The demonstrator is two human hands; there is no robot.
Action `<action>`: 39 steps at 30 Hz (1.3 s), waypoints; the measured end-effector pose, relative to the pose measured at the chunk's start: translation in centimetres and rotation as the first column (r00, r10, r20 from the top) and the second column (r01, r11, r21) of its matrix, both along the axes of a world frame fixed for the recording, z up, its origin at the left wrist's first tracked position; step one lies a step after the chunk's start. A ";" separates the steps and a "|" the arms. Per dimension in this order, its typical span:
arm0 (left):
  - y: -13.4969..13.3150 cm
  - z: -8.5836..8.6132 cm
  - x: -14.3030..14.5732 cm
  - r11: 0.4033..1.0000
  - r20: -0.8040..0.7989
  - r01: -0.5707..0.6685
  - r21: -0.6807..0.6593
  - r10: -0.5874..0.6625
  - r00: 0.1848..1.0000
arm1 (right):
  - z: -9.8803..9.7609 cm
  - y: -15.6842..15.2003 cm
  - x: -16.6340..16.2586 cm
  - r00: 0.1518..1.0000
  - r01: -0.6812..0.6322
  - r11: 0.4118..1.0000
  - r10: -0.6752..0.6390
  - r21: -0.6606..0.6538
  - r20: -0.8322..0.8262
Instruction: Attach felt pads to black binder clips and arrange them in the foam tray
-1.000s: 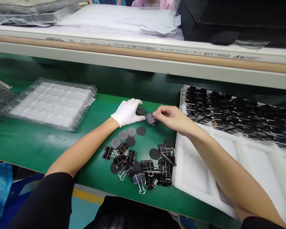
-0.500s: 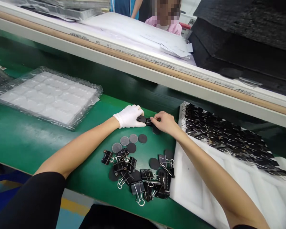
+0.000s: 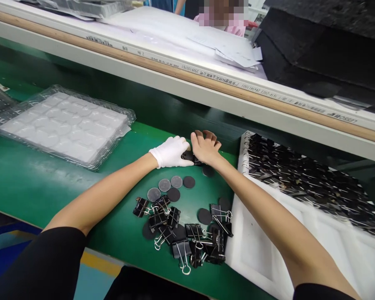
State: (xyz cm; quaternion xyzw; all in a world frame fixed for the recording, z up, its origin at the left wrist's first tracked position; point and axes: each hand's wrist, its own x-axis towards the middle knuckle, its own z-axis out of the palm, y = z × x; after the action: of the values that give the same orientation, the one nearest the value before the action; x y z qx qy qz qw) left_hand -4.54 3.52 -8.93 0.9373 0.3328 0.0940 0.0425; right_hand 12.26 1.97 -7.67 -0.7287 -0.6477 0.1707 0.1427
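Observation:
My left hand, in a white glove, is closed round a black disc above the green table. A black binder clip sits against that disc, mostly covered by my right hand. Bare and with its fingers spread, my right hand is over the clip, close to the glove's fingertips. Whether it touches the clip is hidden. Just below it lies another dark disc. Nearer to me are a group of clear and black discs and a pile of loose black binder clips.
To the right stands a white foam tray with rows of clipped black pieces at its back. A clear plastic tray lies at the left. A white ledge runs across behind my hands; a person is beyond it.
My right hand has gone from pinching at the binder clip to spread fingers, shifting left and slightly up over it. My left hand stays round the disc. The view has shifted slightly.

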 end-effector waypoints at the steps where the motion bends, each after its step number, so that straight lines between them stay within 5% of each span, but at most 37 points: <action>1: 0.0 0.0 0.0 1.000 0.004 -0.002 -0.012 0.002 1.000 | -0.2 -0.1 0.1 1.000 0.002 1.000 -0.002 -0.004 -0.019; 25: -1.0 0.4 1.9 0.999 -0.024 -0.009 -0.052 0.008 1.000 | -2.0 -0.5 1.9 0.999 0.039 0.993 -0.036 0.110 -0.031; 35: -0.8 0.0 1.8 0.999 -0.013 -0.004 -0.042 0.003 1.000 | -1.5 -0.3 1.5 0.999 0.020 0.996 -0.016 0.085 -0.046; 39: -1.4 0.2 2.0 0.998 -0.021 -0.041 -0.042 0.040 0.999 | 0.7 -1.1 1.4 1.000 -0.013 0.980 0.011 0.198 0.008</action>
State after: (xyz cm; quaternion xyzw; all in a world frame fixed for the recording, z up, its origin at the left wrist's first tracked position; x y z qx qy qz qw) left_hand -2.59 2.12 -8.69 0.9302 0.3540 0.0785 0.0574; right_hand 13.65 0.83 -6.98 -0.7076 -0.6663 0.1038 0.2112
